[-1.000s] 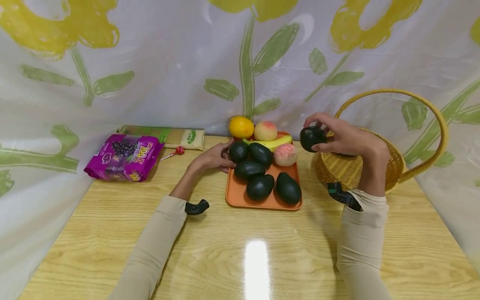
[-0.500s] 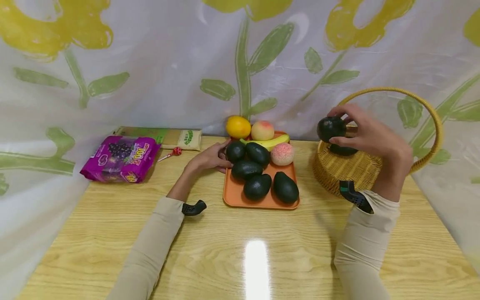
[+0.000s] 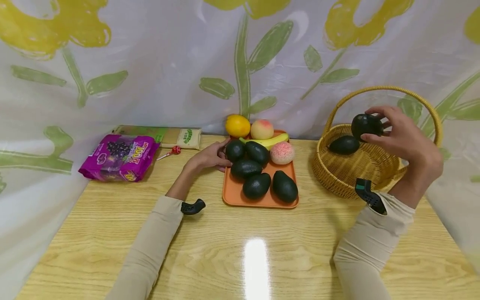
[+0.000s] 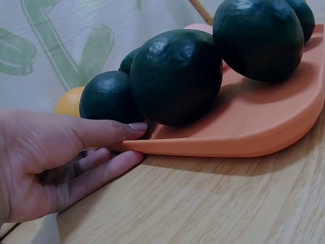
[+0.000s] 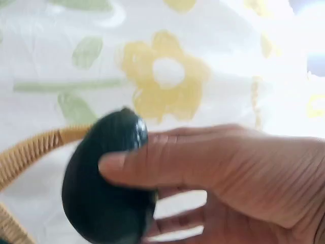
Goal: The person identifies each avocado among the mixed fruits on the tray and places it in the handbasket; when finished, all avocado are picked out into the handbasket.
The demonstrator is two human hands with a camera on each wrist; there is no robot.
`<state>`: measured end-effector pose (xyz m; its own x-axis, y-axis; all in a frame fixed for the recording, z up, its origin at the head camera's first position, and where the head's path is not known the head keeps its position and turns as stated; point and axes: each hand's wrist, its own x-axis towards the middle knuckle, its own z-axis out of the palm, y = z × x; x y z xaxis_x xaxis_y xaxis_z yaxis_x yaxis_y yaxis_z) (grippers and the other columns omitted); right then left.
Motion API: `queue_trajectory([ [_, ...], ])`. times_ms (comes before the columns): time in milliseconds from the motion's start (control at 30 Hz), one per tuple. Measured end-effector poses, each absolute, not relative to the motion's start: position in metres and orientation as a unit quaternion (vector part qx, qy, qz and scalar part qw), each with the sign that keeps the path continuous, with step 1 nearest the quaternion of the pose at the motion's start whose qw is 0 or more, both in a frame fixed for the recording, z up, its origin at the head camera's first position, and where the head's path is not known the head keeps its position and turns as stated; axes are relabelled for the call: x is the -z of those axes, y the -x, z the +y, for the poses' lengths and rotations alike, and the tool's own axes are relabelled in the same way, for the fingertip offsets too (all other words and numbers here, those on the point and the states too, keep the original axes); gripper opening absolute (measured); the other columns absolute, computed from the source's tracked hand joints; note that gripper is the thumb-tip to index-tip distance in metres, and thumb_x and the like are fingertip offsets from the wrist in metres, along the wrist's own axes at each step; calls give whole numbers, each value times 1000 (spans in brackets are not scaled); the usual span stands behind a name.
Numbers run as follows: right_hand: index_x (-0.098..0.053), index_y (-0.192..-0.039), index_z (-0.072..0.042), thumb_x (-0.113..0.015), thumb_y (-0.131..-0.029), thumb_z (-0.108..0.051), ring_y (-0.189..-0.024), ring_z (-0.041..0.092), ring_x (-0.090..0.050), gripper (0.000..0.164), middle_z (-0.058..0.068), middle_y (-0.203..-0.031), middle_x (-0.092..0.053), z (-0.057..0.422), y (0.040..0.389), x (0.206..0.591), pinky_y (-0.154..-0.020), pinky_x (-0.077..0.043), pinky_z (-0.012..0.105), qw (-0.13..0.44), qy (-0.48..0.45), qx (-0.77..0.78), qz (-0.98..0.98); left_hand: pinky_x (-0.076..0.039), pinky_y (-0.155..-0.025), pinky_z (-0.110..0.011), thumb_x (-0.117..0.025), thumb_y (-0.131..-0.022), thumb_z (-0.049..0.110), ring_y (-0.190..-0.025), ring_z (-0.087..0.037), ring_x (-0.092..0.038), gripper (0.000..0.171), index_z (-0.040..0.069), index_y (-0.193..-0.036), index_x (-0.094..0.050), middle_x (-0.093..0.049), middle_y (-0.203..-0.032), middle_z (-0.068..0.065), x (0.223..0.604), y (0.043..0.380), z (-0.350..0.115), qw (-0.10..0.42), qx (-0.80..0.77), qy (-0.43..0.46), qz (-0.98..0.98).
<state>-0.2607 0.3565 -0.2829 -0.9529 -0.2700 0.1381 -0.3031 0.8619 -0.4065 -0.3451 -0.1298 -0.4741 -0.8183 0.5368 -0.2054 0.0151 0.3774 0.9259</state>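
Over the wicker basket (image 3: 337,183), my right hand (image 3: 406,135) grips a dark green avocado (image 3: 366,126) between thumb and fingers; the right wrist view shows this avocado (image 5: 109,183) close up. Another avocado (image 3: 344,145) lies inside the basket at its left. At the left edge of the orange tray (image 3: 234,198), my left hand (image 3: 208,157) pinches the rim, thumb on top and fingers beneath, as the left wrist view shows with the hand (image 4: 66,157). On the tray sit several avocados (image 3: 256,186), a banana (image 3: 268,142), a mango-like yellow fruit (image 3: 238,126) and two peaches (image 3: 282,153).
To the left lie a purple grape-print bag (image 3: 120,158), a red lollipop (image 3: 175,151) and a flat package of noodles (image 3: 183,138). A flower-printed cloth hangs behind the wooden table (image 3: 202,250). The basket's tall handle (image 3: 390,88) arches over its opening.
My right hand has carried the avocado rightward, from beside the basket to above it, uncovering the avocado inside. The left hand stays at the tray edge.
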Motion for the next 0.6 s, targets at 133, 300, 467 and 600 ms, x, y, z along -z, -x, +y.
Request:
queue_trajectory([
  [133,-49,-144,3,-76,-92,-9,-117,55,-46,59,41,-128,-51,376,264,292,-91,-44,50,45,-126,-201,-970,-65,-67,-25,-74,-92,-2,-74,-11,-62,107,19,-170,-3,-51,-106,-12,473,346,-129,247,-526,-169,796],
  [300,-45,-145,11,-72,-96,-13,-111,57,-55,61,45,-127,-55,400,271,306,-86,-51,45,26,-76,-185,-979,-65,-68,-24,-75,-91,-2,-75,-11,-60,108,19,-170,-5,-50,-107,-12,473,346,-128,245,-531,-168,794],
  [467,-40,-148,12,-68,-100,-20,-107,55,-59,64,46,-127,-54,410,281,318,-87,-52,55,-16,-46,-172,-984,-65,-67,-24,-75,-91,-2,-75,-12,-60,107,19,-170,-5,-50,-107,-12,473,346,-129,245,-530,-161,796],
  [600,-36,-151,9,-65,-102,-25,-113,56,-55,67,48,-133,-47,414,288,328,-93,-50,65,-42,-24,-167,-985,-65,-69,-24,-76,-91,-1,-76,-12,-59,108,19,-170,-5,-49,-107,-11,474,345,-130,249,-531,-162,793],
])
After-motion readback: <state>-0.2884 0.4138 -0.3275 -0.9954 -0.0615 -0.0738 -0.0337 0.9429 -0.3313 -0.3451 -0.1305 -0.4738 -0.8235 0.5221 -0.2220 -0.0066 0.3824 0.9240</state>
